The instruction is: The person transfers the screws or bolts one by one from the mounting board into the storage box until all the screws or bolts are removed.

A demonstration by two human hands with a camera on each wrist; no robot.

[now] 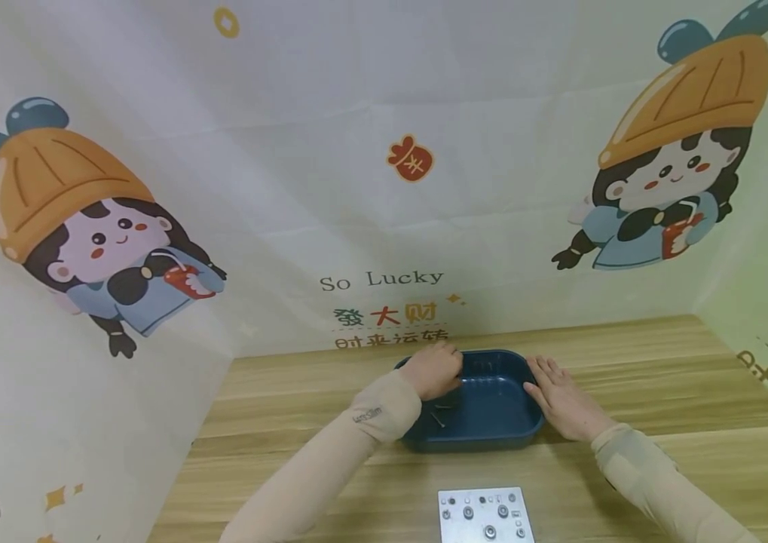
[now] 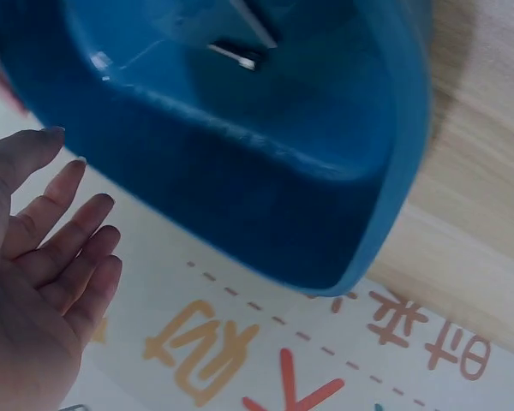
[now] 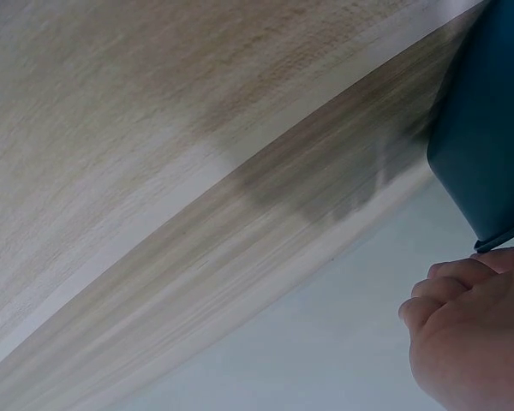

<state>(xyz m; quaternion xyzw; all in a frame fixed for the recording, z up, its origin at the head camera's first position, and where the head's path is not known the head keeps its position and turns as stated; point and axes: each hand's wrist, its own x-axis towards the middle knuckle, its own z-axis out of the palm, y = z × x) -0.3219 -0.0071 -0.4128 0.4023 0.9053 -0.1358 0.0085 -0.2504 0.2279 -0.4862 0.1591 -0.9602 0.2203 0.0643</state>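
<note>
A dark blue rectangular basin (image 1: 492, 434) with rounded corners stands on the table. Small slender metal pieces (image 1: 439, 420) lie on its floor at the left; in the left wrist view one metal piece (image 2: 237, 55) has a thicker, shiny end. My left hand (image 1: 432, 371) is over the basin's back left rim. The left wrist view shows that left hand (image 2: 47, 257) beside the rim with loosely bent fingers and nothing in them. Against the basin's right rim rests my right hand (image 1: 563, 400), fingers extended; the right wrist view shows only part of it.
A silver plate (image 1: 454, 532) with several round and square fittings lies on the wood-grain table (image 1: 316, 498), in front of the basin. Behind the table hangs a printed white cloth (image 1: 302, 188), which also covers the sides.
</note>
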